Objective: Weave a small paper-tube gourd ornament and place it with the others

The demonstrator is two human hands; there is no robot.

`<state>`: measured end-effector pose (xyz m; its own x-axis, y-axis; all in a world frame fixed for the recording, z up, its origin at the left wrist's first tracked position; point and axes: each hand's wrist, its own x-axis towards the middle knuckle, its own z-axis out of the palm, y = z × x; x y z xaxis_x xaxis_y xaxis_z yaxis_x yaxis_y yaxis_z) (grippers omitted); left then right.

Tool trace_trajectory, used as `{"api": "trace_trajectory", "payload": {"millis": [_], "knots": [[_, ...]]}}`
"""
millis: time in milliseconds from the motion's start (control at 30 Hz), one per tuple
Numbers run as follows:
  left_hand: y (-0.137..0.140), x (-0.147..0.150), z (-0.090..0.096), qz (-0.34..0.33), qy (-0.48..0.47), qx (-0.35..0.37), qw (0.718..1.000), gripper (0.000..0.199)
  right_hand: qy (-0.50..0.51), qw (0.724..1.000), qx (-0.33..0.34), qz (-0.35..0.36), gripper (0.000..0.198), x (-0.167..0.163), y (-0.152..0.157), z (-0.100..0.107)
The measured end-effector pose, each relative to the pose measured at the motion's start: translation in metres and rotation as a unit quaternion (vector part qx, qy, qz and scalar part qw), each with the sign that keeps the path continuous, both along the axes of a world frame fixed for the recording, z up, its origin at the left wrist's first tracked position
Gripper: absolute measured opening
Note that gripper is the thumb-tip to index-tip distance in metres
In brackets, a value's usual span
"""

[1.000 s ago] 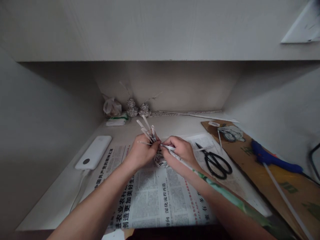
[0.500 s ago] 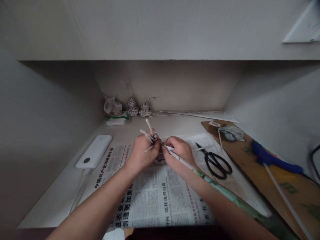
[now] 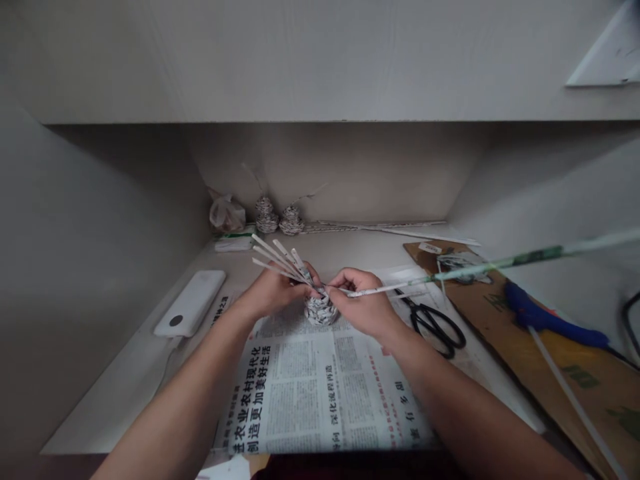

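Gripping the base of fanned paper tubes (image 3: 276, 256): left hand (image 3: 275, 295), at the neck of a small woven paper body (image 3: 321, 313). Pinching one long, green-marked paper strip (image 3: 537, 255), extending rightward: right hand (image 3: 364, 305). Woven body: between both hands, over newspaper (image 3: 310, 393); contact unclear. Black scissors (image 3: 419, 313): lying just right of the right hand.

A white power bank (image 3: 193, 303) lies at left — a blue glue gun (image 3: 555, 321) on cardboard (image 3: 565, 353) at right.
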<state>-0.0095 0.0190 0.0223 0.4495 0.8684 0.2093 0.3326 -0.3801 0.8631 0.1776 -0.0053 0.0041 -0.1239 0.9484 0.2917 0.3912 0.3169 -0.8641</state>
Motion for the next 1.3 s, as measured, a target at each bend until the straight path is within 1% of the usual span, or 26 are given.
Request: {"api": "trace_trajectory", "payload": {"millis": [67, 133, 300, 467, 567, 733, 833, 933, 1033, 1067, 1133, 1200, 1300], "knots": [[-0.001, 0.001, 0.000, 0.003, 0.001, -0.010, 1.000, 0.016, 0.018, 1.000, -0.016, 0.004, 0.010, 0.000, 0.000, 0.002], [-0.002, 0.002, 0.001, 0.010, 0.006, -0.006, 1.000, 0.017, 0.018, 1.000, -0.012, 0.000, 0.010, 0.000, -0.001, 0.003], [-0.003, 0.002, 0.001, 0.011, 0.051, 0.040, 0.998, 0.009, -0.003, 0.999, 0.041, -0.017, 0.010, -0.003, -0.008, 0.006], [-0.002, 0.003, -0.001, 0.024, 0.089, 0.075, 0.993, 0.006, 0.014, 0.999, 0.037, -0.007, 0.011, -0.007, -0.014, 0.005], [-0.002, 0.004, -0.001, 0.037, 0.077, 0.080, 0.993, 0.007, 0.025, 0.999, 0.028, 0.010, 0.012, -0.008, -0.013, 0.004], [0.001, 0.003, -0.004, 0.007, 0.016, 0.030, 0.999, 0.009, 0.056, 0.996, -0.009, 0.064, 0.012, -0.004, -0.005, 0.005], [0.003, 0.002, -0.007, 0.004, -0.008, 0.008, 1.000, 0.010, 0.049, 0.995, -0.012, 0.085, 0.011, 0.001, 0.000, 0.004], [0.002, 0.002, -0.007, 0.017, -0.026, 0.006, 0.999, 0.009, 0.032, 0.994, -0.015, 0.100, 0.014, 0.005, 0.002, 0.005], [-0.001, 0.003, -0.004, 0.032, -0.021, 0.021, 0.999, 0.009, 0.033, 0.994, -0.012, 0.106, 0.014, 0.008, 0.004, 0.007], [-0.002, 0.002, -0.002, 0.036, -0.014, 0.030, 0.999, 0.009, 0.042, 0.994, -0.009, 0.099, 0.013, 0.009, 0.005, 0.008], [-0.004, 0.001, 0.001, 0.046, 0.002, 0.050, 0.998, 0.010, 0.065, 0.996, 0.003, 0.062, 0.014, 0.011, 0.008, 0.008], [-0.003, -0.001, 0.004, 0.068, 0.019, 0.064, 0.995, 0.012, 0.081, 0.997, 0.016, 0.004, 0.020, 0.013, 0.012, 0.007], [0.001, -0.004, 0.004, 0.130, 0.030, 0.057, 0.989, 0.015, 0.080, 0.991, 0.054, -0.089, 0.029, 0.017, 0.021, 0.002]]}}
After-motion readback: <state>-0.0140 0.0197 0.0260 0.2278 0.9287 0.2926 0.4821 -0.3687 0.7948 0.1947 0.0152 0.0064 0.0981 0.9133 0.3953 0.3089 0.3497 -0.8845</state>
